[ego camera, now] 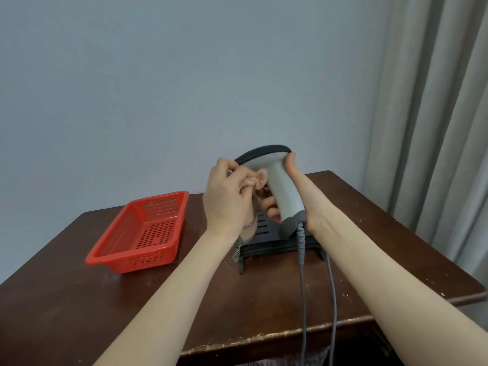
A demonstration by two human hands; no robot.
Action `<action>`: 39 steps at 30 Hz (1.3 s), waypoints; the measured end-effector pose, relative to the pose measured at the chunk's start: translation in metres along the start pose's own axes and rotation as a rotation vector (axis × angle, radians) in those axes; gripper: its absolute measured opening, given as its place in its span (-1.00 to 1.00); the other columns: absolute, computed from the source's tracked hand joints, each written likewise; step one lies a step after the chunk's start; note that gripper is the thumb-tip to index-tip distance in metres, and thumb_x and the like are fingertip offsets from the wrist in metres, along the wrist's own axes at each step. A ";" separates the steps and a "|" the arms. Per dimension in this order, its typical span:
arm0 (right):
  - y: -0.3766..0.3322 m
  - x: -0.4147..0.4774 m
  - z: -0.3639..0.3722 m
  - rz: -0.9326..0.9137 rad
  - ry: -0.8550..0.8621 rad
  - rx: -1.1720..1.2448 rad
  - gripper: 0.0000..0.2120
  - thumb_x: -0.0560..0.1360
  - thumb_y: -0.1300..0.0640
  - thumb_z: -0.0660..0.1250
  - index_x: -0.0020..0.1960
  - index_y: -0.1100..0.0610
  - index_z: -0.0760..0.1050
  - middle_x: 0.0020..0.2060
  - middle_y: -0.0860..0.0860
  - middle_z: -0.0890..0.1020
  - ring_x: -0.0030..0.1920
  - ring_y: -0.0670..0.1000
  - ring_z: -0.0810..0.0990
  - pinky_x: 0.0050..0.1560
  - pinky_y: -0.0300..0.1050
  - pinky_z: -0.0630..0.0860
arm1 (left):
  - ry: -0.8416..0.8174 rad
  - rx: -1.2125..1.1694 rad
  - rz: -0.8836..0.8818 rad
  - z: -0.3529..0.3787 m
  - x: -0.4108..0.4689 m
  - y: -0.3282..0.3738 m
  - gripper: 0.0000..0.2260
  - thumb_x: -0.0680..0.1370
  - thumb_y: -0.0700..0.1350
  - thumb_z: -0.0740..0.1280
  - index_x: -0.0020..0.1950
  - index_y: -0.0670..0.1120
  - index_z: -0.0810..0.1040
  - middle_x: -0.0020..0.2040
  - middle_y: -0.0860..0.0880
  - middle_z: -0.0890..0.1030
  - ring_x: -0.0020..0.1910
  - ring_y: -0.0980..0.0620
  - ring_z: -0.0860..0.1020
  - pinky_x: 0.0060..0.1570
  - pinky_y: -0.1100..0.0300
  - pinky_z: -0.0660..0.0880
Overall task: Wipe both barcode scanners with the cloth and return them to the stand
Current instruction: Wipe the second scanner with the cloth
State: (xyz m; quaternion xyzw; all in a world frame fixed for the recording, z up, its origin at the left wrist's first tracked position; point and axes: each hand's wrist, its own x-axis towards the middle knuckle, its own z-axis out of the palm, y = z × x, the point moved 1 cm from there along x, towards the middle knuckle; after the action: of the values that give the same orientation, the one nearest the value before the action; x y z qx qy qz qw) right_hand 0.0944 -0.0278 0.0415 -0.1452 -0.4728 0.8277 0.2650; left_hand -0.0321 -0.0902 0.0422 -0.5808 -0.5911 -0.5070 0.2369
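Light grey plastic with a dark rim: that is the barcode scanner (280,180), held upright above the middle of the dark brown tabletop (79,299), its head pointing toward 9 o'clock. The right hand (293,196) is wrapped around the scanner's handle, thumb up by the head and fingers curled round the far side. At the scanner's 9 o'clock the left hand (229,196) pinches a bunched pinkish cloth (257,179) and presses it against the neck just under the head. More of the cloth appears to hang below that wrist, though its edge there is hard to make out.

Directly below the scanner, at its 6 o'clock, a black slotted stand (266,239) sits on the tabletop, partly hidden by both hands. Two grey cables (303,286) run from the scanner's base area toward 6 o'clock and drop over the near edge of the tabletop. A second scanner cannot be made out.

At the stand's 9 o'clock, well apart from it, a red perforated basket (142,233) rests on the tabletop. A pale wall fills the background, with a grey curtain (435,114) at 3 o'clock.
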 end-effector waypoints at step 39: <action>-0.009 0.002 -0.007 -0.061 0.111 0.163 -0.30 0.43 -0.40 0.18 0.13 0.24 0.50 -0.16 0.05 0.58 -0.18 -0.04 0.57 -0.13 -0.22 0.55 | -0.126 -0.424 0.009 0.001 -0.042 0.049 -0.80 0.37 -0.31 0.29 -0.13 -0.14 0.68 -0.18 0.02 0.45 -0.19 0.13 0.50 -0.10 0.39 0.43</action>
State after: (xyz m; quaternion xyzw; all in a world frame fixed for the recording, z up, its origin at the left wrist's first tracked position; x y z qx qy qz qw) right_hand 0.0985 -0.0180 0.0454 -0.1542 -0.3926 0.8457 0.3269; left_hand 0.0224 -0.1173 0.0215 -0.6509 -0.4824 -0.5815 0.0742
